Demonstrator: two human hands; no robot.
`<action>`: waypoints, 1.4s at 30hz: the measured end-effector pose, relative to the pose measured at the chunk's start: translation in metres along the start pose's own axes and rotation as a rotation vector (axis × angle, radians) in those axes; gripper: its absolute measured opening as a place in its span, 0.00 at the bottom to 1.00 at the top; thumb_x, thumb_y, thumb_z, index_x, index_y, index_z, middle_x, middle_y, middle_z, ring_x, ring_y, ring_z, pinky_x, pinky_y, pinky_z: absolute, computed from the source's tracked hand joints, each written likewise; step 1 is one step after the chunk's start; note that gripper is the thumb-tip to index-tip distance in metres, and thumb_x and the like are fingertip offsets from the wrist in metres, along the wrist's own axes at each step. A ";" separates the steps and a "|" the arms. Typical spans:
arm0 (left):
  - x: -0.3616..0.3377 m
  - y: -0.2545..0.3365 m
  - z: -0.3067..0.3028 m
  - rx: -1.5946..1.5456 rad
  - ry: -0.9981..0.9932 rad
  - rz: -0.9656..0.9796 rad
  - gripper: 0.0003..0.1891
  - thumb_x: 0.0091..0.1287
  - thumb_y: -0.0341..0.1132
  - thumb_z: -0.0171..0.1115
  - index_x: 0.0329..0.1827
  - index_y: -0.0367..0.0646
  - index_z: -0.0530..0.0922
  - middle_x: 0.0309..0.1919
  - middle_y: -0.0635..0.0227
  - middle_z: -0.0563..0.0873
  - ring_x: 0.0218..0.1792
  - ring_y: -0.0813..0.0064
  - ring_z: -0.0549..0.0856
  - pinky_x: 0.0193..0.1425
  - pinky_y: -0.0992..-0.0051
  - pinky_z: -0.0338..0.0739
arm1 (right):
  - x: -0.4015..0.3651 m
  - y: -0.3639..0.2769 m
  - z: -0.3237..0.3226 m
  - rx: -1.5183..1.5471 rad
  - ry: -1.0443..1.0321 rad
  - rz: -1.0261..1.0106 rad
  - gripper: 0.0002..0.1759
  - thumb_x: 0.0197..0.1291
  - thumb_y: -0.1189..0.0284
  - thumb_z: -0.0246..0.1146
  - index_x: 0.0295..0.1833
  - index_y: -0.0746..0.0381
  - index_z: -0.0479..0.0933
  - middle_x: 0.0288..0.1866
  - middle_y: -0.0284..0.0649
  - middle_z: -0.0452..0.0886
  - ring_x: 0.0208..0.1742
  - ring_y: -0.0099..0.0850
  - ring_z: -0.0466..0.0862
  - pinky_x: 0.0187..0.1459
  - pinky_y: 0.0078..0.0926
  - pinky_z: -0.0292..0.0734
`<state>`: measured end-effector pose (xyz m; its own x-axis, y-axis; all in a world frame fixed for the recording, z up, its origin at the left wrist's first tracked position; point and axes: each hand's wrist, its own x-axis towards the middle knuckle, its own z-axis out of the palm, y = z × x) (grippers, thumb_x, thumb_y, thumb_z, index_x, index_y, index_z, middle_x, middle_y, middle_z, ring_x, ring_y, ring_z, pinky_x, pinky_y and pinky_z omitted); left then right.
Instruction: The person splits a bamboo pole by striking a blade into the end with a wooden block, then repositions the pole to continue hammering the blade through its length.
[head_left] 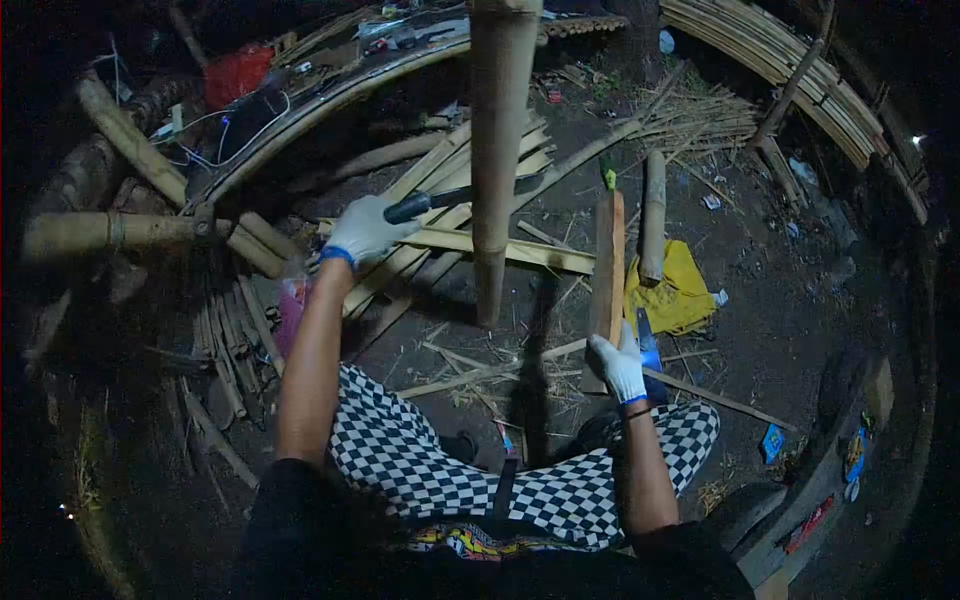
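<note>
My left hand (362, 232), in a white glove, grips the dark handle of a knife (412, 206). Its blade reaches across to an upright bamboo pole (498, 150) that stands in front of me; the blade itself is hard to make out. My right hand (620, 366), also gloved, holds a flat wooden billet (607, 262) upright by its lower end, just right of the pole and apart from it. My legs in black-and-white checked trousers (400, 450) lie below both hands.
Split bamboo strips (470, 240) lie crossed on the dirt behind the pole. A yellow cloth (682, 292) and a short bamboo piece (653, 214) lie at the right. Thick bamboo poles (120, 230) and a red bag (236, 75) are at the left, stacked slats (790, 70) at the far right.
</note>
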<state>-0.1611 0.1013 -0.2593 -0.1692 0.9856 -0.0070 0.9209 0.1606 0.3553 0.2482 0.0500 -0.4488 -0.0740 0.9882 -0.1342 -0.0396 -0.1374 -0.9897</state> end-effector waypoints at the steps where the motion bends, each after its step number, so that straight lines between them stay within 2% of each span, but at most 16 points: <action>1: 0.002 0.010 -0.006 0.030 -0.173 -0.068 0.24 0.53 0.57 0.67 0.34 0.41 0.84 0.33 0.54 0.87 0.36 0.55 0.86 0.44 0.61 0.78 | -0.002 -0.011 0.003 0.003 -0.002 -0.009 0.28 0.56 0.75 0.66 0.62 0.69 0.67 0.46 0.42 0.81 0.43 0.28 0.80 0.46 0.25 0.77; 3: 0.013 0.023 -0.015 0.197 -0.217 0.041 0.24 0.53 0.57 0.67 0.35 0.42 0.84 0.33 0.56 0.87 0.35 0.59 0.86 0.44 0.62 0.79 | -0.008 -0.021 0.002 -0.283 0.036 -0.134 0.28 0.56 0.75 0.66 0.62 0.69 0.66 0.46 0.42 0.81 0.44 0.29 0.80 0.48 0.26 0.76; 6: 0.020 0.050 -0.040 0.248 0.163 0.288 0.24 0.53 0.57 0.67 0.34 0.41 0.84 0.24 0.56 0.83 0.27 0.63 0.84 0.36 0.67 0.76 | -0.004 -0.006 -0.003 -0.380 0.113 -0.287 0.27 0.57 0.75 0.65 0.62 0.69 0.66 0.46 0.42 0.80 0.44 0.29 0.80 0.47 0.26 0.76; 12: 0.005 0.071 -0.121 0.328 0.072 0.247 0.22 0.52 0.52 0.71 0.31 0.39 0.84 0.20 0.63 0.84 0.21 0.73 0.82 0.30 0.74 0.75 | 0.003 0.010 -0.011 -0.046 0.028 0.043 0.24 0.58 0.75 0.63 0.60 0.68 0.67 0.44 0.40 0.80 0.41 0.28 0.79 0.45 0.25 0.76; 14: 0.013 0.032 -0.089 0.287 0.032 0.254 0.24 0.53 0.54 0.71 0.36 0.39 0.84 0.25 0.59 0.85 0.27 0.67 0.84 0.36 0.69 0.77 | 0.012 0.038 -0.021 0.063 -0.008 0.075 0.24 0.58 0.76 0.63 0.60 0.68 0.68 0.43 0.39 0.80 0.40 0.27 0.80 0.42 0.23 0.77; 15: 0.001 0.005 -0.029 0.450 0.236 0.400 0.27 0.54 0.55 0.70 0.45 0.40 0.83 0.32 0.53 0.86 0.36 0.60 0.86 0.44 0.65 0.78 | 0.004 0.035 -0.019 0.062 -0.008 0.092 0.24 0.58 0.76 0.63 0.60 0.68 0.68 0.43 0.39 0.80 0.40 0.27 0.80 0.42 0.23 0.77; 17: -0.006 -0.032 0.069 -0.040 0.224 0.109 0.28 0.55 0.57 0.67 0.51 0.46 0.82 0.41 0.50 0.86 0.44 0.53 0.85 0.50 0.60 0.76 | 0.001 0.015 -0.009 0.103 0.034 0.125 0.24 0.58 0.75 0.63 0.60 0.68 0.68 0.43 0.40 0.80 0.41 0.27 0.80 0.42 0.23 0.77; 19: -0.007 -0.004 0.074 -0.059 0.196 0.073 0.24 0.56 0.56 0.66 0.43 0.44 0.84 0.37 0.49 0.85 0.42 0.48 0.84 0.46 0.59 0.77 | 0.004 0.015 -0.001 0.028 0.095 0.077 0.25 0.58 0.74 0.64 0.60 0.68 0.69 0.44 0.41 0.81 0.42 0.27 0.81 0.43 0.24 0.77; 21: 0.001 0.013 0.070 -0.010 0.042 0.015 0.25 0.55 0.54 0.68 0.48 0.45 0.84 0.39 0.52 0.86 0.42 0.53 0.85 0.46 0.63 0.78 | 0.001 0.011 -0.008 -0.128 0.055 0.208 0.25 0.58 0.72 0.65 0.60 0.69 0.69 0.43 0.41 0.82 0.43 0.28 0.81 0.43 0.25 0.77; 22: -0.006 0.026 0.070 -0.045 0.082 0.047 0.24 0.55 0.54 0.68 0.47 0.45 0.84 0.38 0.51 0.86 0.41 0.52 0.85 0.44 0.63 0.78 | 0.006 0.018 -0.004 -0.235 0.083 -0.016 0.25 0.57 0.71 0.66 0.58 0.69 0.70 0.39 0.41 0.82 0.40 0.28 0.81 0.41 0.25 0.77; 31: -0.054 0.075 0.027 -0.062 0.291 0.112 0.22 0.52 0.51 0.71 0.44 0.46 0.85 0.33 0.55 0.87 0.35 0.60 0.87 0.40 0.66 0.78 | 0.011 0.017 -0.019 -0.001 0.061 0.035 0.25 0.53 0.71 0.67 0.56 0.68 0.71 0.42 0.42 0.82 0.42 0.29 0.81 0.45 0.26 0.77; 33: -0.050 0.066 0.020 -0.121 0.347 0.189 0.26 0.55 0.58 0.66 0.33 0.39 0.83 0.28 0.50 0.84 0.34 0.52 0.85 0.38 0.60 0.76 | 0.010 0.017 -0.018 0.000 0.059 0.016 0.27 0.52 0.71 0.67 0.57 0.68 0.70 0.43 0.43 0.82 0.43 0.30 0.81 0.47 0.27 0.76; 37: -0.013 -0.003 0.051 -0.076 0.085 -0.150 0.34 0.57 0.65 0.62 0.47 0.40 0.83 0.45 0.50 0.86 0.49 0.53 0.84 0.52 0.63 0.76 | -0.004 -0.004 -0.005 -0.227 0.141 -0.180 0.36 0.50 0.72 0.69 0.64 0.68 0.65 0.50 0.47 0.80 0.49 0.35 0.81 0.53 0.30 0.75; 40: -0.018 -0.016 0.101 -0.172 -0.064 0.041 0.35 0.58 0.63 0.62 0.57 0.42 0.78 0.54 0.54 0.83 0.55 0.58 0.81 0.59 0.66 0.73 | -0.006 -0.002 0.005 -0.386 0.318 -0.524 0.36 0.50 0.73 0.69 0.65 0.68 0.65 0.50 0.45 0.80 0.50 0.34 0.80 0.54 0.29 0.75; 41: -0.035 0.010 0.092 -0.197 -0.100 0.024 0.36 0.59 0.61 0.63 0.62 0.42 0.75 0.56 0.57 0.82 0.57 0.60 0.80 0.61 0.68 0.72 | -0.002 -0.001 0.004 -0.396 0.314 -0.534 0.36 0.50 0.73 0.69 0.65 0.68 0.65 0.50 0.45 0.80 0.50 0.34 0.80 0.54 0.29 0.75; 42: -0.046 0.026 0.079 -0.183 -0.135 -0.044 0.34 0.59 0.63 0.61 0.59 0.45 0.78 0.53 0.56 0.84 0.54 0.58 0.82 0.59 0.67 0.73 | 0.001 -0.004 0.003 -0.131 0.112 -0.243 0.33 0.51 0.73 0.69 0.62 0.69 0.67 0.49 0.44 0.81 0.49 0.33 0.81 0.52 0.29 0.77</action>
<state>-0.1017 0.0640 -0.3236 -0.1480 0.9781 -0.1466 0.8323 0.2032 0.5157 0.2456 0.0508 -0.4447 0.0325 0.9934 0.1098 0.0866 0.1066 -0.9905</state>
